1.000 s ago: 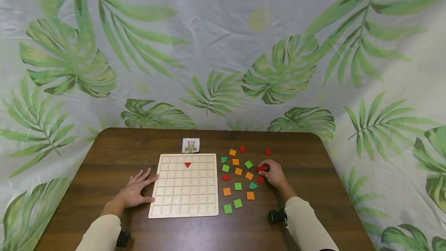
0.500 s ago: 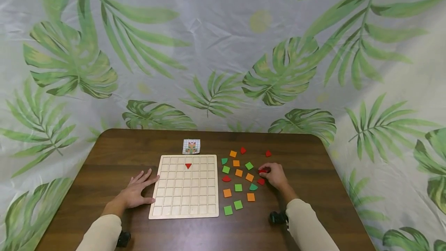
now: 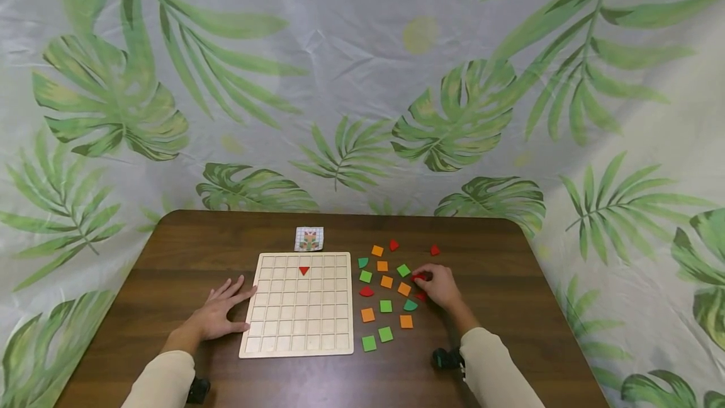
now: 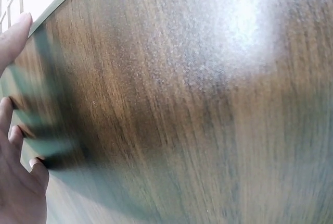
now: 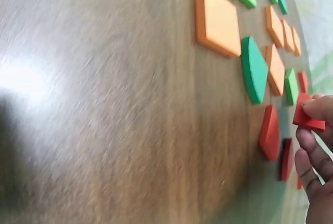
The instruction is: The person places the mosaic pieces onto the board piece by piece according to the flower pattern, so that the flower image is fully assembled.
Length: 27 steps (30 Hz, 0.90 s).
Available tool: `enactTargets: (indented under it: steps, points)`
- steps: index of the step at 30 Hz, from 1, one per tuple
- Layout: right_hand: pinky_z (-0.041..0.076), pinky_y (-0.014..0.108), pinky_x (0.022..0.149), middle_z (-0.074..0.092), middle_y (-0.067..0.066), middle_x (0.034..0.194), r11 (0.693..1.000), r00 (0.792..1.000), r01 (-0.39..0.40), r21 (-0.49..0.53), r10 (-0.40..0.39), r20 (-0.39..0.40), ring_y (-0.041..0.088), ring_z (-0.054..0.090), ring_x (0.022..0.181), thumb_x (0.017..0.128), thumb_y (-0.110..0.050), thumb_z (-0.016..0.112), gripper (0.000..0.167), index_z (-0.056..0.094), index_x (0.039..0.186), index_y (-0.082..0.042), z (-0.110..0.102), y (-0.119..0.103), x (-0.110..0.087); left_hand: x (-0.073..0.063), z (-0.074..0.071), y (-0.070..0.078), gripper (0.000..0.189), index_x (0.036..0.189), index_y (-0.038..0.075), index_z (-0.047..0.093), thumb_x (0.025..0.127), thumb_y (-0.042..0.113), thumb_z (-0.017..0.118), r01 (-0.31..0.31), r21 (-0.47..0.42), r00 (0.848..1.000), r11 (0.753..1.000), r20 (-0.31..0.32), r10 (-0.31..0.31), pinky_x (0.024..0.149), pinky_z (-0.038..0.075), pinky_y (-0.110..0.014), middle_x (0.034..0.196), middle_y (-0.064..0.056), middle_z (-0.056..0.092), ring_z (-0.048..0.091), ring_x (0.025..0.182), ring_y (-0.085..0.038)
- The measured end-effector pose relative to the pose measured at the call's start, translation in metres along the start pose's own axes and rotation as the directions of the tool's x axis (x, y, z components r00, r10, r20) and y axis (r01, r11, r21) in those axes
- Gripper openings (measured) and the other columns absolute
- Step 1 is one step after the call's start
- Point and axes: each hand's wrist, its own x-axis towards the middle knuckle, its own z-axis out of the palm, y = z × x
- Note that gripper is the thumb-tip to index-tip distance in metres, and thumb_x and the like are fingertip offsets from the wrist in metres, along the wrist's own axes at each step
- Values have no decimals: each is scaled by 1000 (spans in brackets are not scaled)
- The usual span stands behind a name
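A pale wooden grid board [image 3: 300, 307] lies on the table, with one red triangle [image 3: 304, 270] in its upper part. My left hand [image 3: 218, 313] rests with spread fingers at the board's left edge; its thumb [image 4: 18, 34] touches the rim. My right hand [image 3: 442, 285], right of the board, pinches a red tile [image 5: 301, 113] between thumb and fingers. In the right wrist view this tile is tilted and held above the table, partly covered by the thumb. Another red tile [image 5: 270, 133] lies below the hand, near a dark green quarter-round tile [image 5: 253, 70].
Several orange square tiles [image 3: 406, 322], light green squares [image 3: 386, 334] and red pieces [image 3: 435, 250] lie scattered right of the board. A small printed pattern card [image 3: 309, 239] lies behind it. A leaf-patterned cloth [image 3: 351, 80] hangs behind the table.
My right hand has shifted slightly left with the red tile between its fingers. The left hand stays at the board's edge.
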Motion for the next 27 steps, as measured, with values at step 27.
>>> enactTargets:
  steps: [27]
  points:
    - [51,35,75,71,4,94,995,978,97,-15,-93,186,19,62,83,83,0,72,11,75,91,-7,40,-55,38,1,1,-1,81,142,8,47,77,47,76,11,9,1000,1000,1,-11,101,10,-75,151,-30,25,16,137,-56]
